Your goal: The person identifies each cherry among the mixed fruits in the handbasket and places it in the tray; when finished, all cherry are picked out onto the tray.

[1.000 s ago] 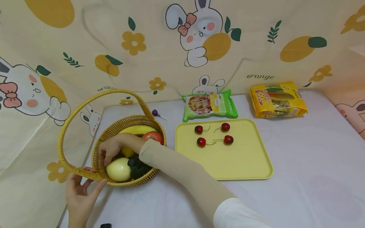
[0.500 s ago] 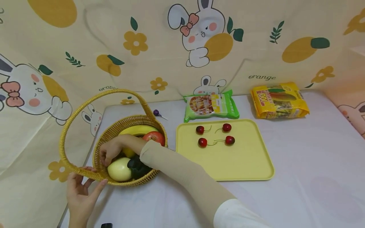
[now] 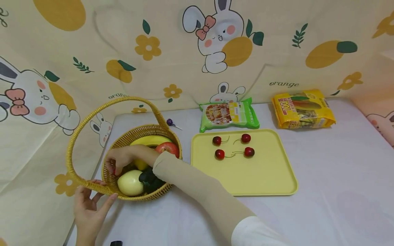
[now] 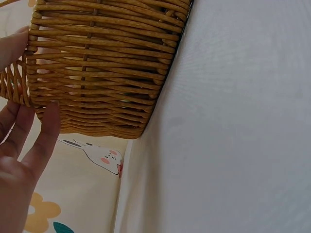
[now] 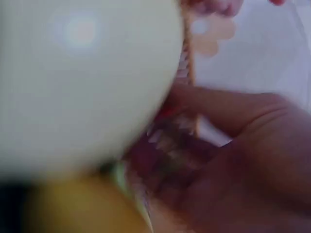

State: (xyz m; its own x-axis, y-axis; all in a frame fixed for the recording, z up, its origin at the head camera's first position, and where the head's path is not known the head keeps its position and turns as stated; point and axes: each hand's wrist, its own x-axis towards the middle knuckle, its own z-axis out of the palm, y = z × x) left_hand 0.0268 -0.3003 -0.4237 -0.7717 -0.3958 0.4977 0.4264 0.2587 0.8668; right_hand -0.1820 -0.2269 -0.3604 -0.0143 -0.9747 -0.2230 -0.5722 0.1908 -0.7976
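Observation:
A wicker basket with a tall arched handle stands at the left. My left hand grips it where the handle meets the near rim, thumb on one side and fingers on the other. Inside the basket, my right hand pinches a small red cherry-like fruit, mostly hidden by the fingers. Beside that hand sits a smooth pale yellow fruit, large and close in the right wrist view. A banana, a red apple, another yellow fruit and a dark green item share the basket.
Several cherries lie on a yellow tray right of the basket. Behind it are a green snack bag and a yellow snack bag. A purple lollipop lies behind the basket, near the patterned backdrop.
My right hand has lifted slightly within the basket, and the red fruit now shows at its fingertips. My left hand keeps its grip on the basket. The head view has shifted a little.

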